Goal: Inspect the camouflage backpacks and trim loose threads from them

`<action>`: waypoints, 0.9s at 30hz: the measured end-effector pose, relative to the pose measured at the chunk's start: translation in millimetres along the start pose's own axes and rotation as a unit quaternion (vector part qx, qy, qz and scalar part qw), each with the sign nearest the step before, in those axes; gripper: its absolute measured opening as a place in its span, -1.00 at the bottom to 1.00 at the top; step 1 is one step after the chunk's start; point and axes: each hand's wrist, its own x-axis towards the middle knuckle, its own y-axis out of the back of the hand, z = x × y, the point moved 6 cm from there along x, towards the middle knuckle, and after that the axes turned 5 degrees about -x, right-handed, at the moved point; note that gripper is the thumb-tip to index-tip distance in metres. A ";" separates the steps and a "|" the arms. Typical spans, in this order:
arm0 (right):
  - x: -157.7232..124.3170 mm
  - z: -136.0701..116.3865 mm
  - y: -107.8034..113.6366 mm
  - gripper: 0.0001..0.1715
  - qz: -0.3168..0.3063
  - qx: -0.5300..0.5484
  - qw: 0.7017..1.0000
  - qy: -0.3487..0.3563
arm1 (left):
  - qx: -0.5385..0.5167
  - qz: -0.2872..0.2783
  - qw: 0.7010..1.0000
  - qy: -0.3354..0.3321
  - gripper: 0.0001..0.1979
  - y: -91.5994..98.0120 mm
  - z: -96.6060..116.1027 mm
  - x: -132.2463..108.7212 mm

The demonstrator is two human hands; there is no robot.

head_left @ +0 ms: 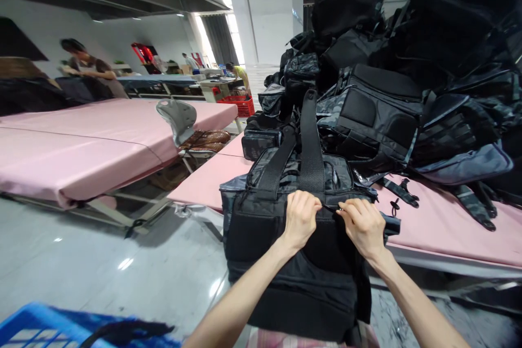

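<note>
A black and camouflage backpack stands upright before me, leaning on the edge of a pink table. Its two mesh shoulder straps rise straight up. My left hand is closed, gripping the top edge of the backpack just below the straps. My right hand is closed in a pinch on a small zipper pull at the same top edge. The two hands sit close together, almost touching.
A tall heap of dark backpacks covers the pink table behind. Another long pink table stands at left, with a chair beside it. A person works far left. A blue crate shows at bottom left. The floor is glossy grey.
</note>
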 end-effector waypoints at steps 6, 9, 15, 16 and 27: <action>-5.3 1.0 -0.1 -0.92 0.002 0.005 1.000 0.000 | -0.098 -0.006 0.986 0.138 -0.78 35.2 -23.5 -25.4; -1.1 -5.7 -6.4 -0.93 0.005 -0.012 1.000 0.022 | -0.082 -0.021 0.983 0.161 -0.76 37.1 -32.3 -37.2; -0.8 -1.8 -2.0 -0.94 0.018 -0.008 1.000 0.009 | -0.076 -0.023 0.979 0.189 -0.74 36.9 -41.5 -55.5; -1.9 -0.9 -0.6 -0.94 0.016 -0.007 1.000 0.005 | -0.077 -0.021 0.978 0.194 -0.74 37.0 -42.8 -58.0; 5.0 -4.3 -10.4 -0.91 -0.041 0.023 0.999 0.010 | -0.074 -0.003 0.971 0.225 -0.77 42.5 -56.3 -81.3</action>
